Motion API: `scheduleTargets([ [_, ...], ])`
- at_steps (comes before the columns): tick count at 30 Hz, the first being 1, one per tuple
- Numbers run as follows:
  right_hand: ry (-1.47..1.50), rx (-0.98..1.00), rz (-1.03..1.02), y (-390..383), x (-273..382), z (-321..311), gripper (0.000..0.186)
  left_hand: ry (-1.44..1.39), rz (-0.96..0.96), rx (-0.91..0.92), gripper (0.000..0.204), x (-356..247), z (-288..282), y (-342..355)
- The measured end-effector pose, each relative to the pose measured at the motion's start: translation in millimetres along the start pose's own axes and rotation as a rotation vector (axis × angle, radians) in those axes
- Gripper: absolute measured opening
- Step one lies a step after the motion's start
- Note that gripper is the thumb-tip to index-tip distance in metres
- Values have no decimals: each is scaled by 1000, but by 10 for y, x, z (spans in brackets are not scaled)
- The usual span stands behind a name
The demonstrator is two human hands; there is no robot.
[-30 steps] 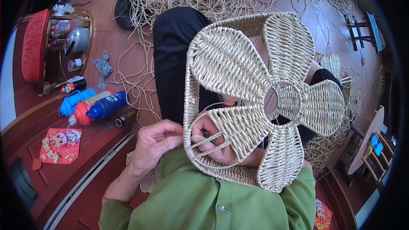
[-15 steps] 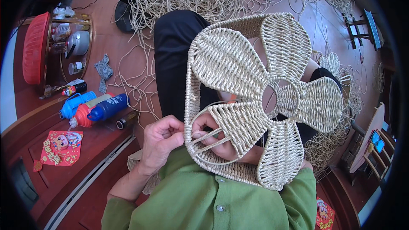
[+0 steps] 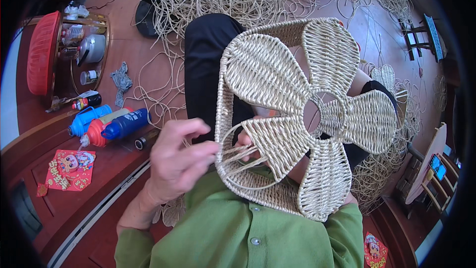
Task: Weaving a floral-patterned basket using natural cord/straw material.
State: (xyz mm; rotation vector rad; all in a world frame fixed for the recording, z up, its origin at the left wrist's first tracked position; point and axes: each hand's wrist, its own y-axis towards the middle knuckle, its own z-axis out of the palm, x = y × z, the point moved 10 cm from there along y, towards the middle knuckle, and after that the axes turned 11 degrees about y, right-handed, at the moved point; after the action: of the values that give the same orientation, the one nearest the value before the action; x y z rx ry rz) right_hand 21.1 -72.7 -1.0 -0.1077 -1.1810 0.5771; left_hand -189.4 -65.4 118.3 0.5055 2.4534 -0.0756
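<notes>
A flower-shaped woven cord basket (image 3: 275, 62) with a frame rim and several petals lies tilted across my lap. Its lower left petal is partly woven, with bare cords (image 3: 243, 156) and a curved frame wire running out toward the rim. Beside the rim's left side is my left hand (image 3: 173, 161), slightly blurred, its fingers apart and fingertips close to the rim. My right hand (image 3: 243, 141) reaches behind the petals. Only some fingers show, bent round the part-woven petal by the bare cords; the rest is hidden by the weave.
Heaps of loose cord (image 3: 223, 0) cover the floor ahead and at right. Bottles (image 3: 126, 124) and a red packet (image 3: 72, 168) lie at left, below a shelf with a kettle (image 3: 91, 49). A phone (image 3: 437, 167) stands at right.
My left hand has come away from its pinch at the rim, its fingers spreading. My right hand has drawn back behind the petal, showing less. The basket has shifted only slightly.
</notes>
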Motion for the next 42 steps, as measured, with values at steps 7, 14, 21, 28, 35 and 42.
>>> scheduleTargets([
  [7, 260, -304, 115, -253, 56, -809, 20, 77, 160, 236, 14, -77, 359, 267],
  [14, 478, -343, -228, -1154, 246, -921, 60, 163, 44, -95, 9, 101, 305, -222],
  [21, 147, -580, -762, -615, 512, -1530, 50, 75, 4, -308, 6, -135, 714, -121],
  [28, -1261, -1023, -953, -1068, 1364, -1078, 35, 225, 55, -476, 11, -544, 881, 38],
  [35, -1214, -488, -869, -879, 744, -196, 25, 68, 389, -363, 19, -761, 1104, 266],
  [42, -1031, -374, -409, -639, 306, -295, 29, 51, 219, -205, 15, -497, 1551, 278],
])
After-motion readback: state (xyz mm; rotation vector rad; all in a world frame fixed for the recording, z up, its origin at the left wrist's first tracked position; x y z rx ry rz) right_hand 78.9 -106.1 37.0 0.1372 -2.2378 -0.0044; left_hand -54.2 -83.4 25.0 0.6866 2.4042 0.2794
